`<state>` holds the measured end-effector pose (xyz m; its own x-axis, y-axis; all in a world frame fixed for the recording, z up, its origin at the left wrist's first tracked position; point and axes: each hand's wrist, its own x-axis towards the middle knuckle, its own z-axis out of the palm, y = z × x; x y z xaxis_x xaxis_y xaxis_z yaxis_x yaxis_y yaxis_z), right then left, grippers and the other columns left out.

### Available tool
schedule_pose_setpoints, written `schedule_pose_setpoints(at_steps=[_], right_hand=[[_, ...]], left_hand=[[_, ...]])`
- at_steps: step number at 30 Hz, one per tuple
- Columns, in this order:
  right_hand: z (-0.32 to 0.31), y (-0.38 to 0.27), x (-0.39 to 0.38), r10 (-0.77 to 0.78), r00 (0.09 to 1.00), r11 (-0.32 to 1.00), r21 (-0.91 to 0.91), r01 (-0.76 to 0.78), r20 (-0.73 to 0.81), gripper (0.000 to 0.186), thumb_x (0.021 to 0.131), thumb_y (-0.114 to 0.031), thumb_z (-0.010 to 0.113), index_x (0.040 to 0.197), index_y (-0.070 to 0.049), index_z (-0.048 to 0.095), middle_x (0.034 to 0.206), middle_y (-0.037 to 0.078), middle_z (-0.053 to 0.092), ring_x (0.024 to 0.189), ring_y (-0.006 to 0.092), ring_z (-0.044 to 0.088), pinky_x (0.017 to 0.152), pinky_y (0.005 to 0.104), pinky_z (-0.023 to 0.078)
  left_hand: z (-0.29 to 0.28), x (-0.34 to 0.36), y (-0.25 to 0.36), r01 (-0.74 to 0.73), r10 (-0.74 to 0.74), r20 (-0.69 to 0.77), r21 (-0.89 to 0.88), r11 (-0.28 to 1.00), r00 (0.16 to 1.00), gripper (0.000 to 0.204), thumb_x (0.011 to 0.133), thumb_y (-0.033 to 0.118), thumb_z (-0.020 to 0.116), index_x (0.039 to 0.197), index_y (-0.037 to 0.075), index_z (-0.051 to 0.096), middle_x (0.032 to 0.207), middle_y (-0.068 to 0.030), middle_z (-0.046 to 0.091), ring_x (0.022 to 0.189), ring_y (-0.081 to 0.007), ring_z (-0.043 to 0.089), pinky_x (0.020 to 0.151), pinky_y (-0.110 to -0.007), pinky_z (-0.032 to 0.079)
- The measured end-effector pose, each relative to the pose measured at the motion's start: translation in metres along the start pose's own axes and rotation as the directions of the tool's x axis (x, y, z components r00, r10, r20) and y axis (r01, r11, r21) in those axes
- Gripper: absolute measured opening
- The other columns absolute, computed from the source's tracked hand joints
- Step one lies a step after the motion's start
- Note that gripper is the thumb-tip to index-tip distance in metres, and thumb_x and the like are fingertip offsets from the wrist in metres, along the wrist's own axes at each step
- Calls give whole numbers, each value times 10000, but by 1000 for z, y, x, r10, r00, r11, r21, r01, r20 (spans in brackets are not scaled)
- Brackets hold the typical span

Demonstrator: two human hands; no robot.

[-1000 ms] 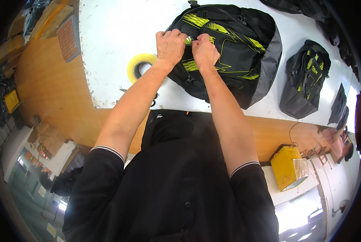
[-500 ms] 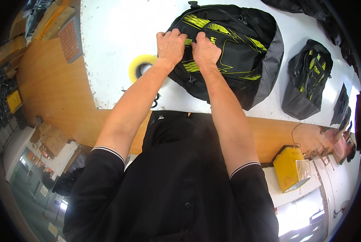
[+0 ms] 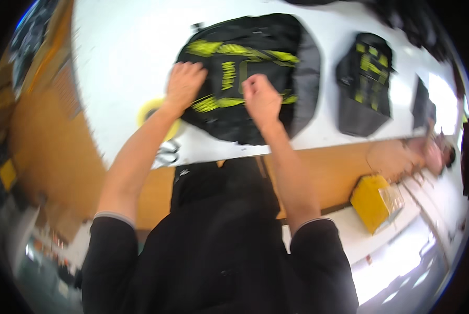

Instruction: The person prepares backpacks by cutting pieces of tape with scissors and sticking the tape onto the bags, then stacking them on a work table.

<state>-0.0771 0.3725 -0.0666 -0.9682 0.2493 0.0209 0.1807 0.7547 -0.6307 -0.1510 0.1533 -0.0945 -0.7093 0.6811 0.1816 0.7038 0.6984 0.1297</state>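
Note:
A black backpack with yellow-green patterned panels and a grey right side lies on the white table. My left hand rests at its left edge, palm down, fingers laid over the fabric. Above the middle of the front panel, my right hand is closed with thumb and fingers drawn together; whether anything small is pinched there is hidden by blur. A roll of yellowish clear tape sits beside my left wrist, partly covered by it. Scissors with dark handles lie near the table's front edge.
A second, smaller-looking black and yellow-green backpack stands to the right on the white table. Dark bags are piled at the far right. Below the right table edge is a yellow box-shaped object. Another person is at the far right.
My hands have parted; the right one has lifted off toward the middle of the backpack. The backpack now lies flatter, its front panel turned more upward. The whole view has shifted.

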Motion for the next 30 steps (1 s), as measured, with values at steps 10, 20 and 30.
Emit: schedule_pose_setpoints(at_steps=[10, 20, 30], right_hand=[[-78, 88, -95, 427, 903, 902, 98, -420, -56, 162, 871, -232, 632, 955, -101, 587, 796, 114, 657, 727, 318, 636, 653, 402, 489], [-101, 120, -202, 399, 906, 915, 8, -402, -142, 196, 878, -218, 603, 946, -33, 597, 874, 191, 640, 822, 381, 618, 720, 460, 480], [-147, 122, -190, 477, 869, 870, -66, -488, -134, 252, 870, -296, 607, 989, -74, 612, 793, 125, 669, 777, 335, 647, 730, 425, 500]], left_hand=[[-13, 8, 11, -263, 163, 340, 271, 926, 926, 364, 767, 123, 577, 1122, 42, 589, 1082, -68, 545, 1019, -219, 491, 904, -339, 365], [-7, -5, 5, -250, 122, 285, 469, 847, 951, 286, 844, 165, 492, 1039, 33, 653, 1031, -109, 596, 1007, -257, 507, 936, -442, 352], [-17, 1, 10, -155, -15, 392, 399, 904, 920, 213, 861, 206, 508, 906, 110, 692, 967, -42, 586, 963, -224, 495, 822, -403, 352]])
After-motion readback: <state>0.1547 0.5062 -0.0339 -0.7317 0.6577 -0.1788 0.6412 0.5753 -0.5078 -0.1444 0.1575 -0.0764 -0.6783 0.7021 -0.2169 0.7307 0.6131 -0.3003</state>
